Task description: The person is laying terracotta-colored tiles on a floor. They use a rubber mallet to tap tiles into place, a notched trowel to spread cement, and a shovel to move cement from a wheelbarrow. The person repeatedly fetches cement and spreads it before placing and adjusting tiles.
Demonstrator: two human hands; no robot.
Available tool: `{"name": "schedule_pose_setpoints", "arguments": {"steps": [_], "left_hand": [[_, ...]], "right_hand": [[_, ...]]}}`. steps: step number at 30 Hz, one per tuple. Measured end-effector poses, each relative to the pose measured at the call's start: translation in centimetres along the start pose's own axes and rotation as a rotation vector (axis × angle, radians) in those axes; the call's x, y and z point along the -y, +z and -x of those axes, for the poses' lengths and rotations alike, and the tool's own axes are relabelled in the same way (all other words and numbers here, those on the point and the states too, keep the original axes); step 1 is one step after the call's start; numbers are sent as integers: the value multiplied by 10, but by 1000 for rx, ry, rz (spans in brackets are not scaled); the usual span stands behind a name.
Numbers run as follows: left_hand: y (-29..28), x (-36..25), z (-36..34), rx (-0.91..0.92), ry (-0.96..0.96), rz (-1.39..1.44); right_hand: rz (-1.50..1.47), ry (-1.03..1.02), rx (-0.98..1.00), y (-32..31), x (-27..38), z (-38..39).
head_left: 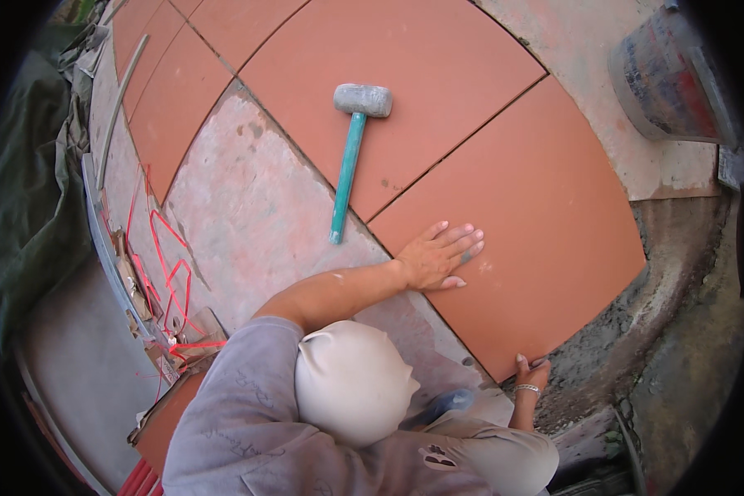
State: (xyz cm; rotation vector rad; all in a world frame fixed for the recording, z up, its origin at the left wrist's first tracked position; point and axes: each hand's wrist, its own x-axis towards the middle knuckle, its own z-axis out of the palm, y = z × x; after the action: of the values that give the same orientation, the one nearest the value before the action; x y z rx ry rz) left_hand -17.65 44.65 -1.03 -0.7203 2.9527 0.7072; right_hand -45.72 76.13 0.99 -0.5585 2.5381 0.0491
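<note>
A large square terracotta floor tile [554,215] lies beside other laid tiles, with a dark joint between them. My left hand [442,256] rests palm down on its left part, fingers stretched out and slightly spread. At the tile's near edge my right hand [531,374], with a bracelet at the wrist, has its thumb and curled fingers on the rim. Part of its fingers is hidden. On the neighbouring terracotta tile [438,74] lies a mallet with a whitish-grey head [364,99]; its teal handle [349,178] points toward me and overhangs the tile's edge.
Wet grey mortar [587,364] borders the tile's near right side. A dirty bucket [665,78] stands at the far right. To the left are bare stained concrete [231,198], tangled red strapping [169,273], torn cardboard [202,326], a thin strip [120,107] and a dark green tarp [37,182].
</note>
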Motion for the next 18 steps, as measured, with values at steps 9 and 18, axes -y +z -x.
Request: {"name": "schedule_pose_setpoints", "arguments": {"steps": [9, 18], "left_hand": [[-38, 17, -12, -87, -36, 158], [-99, 185, 26, -239, -885, 71]], "right_hand": [[101, -211, 333, -47, 9, -10], [27, -320, 290, -110, 111, -18]]}}
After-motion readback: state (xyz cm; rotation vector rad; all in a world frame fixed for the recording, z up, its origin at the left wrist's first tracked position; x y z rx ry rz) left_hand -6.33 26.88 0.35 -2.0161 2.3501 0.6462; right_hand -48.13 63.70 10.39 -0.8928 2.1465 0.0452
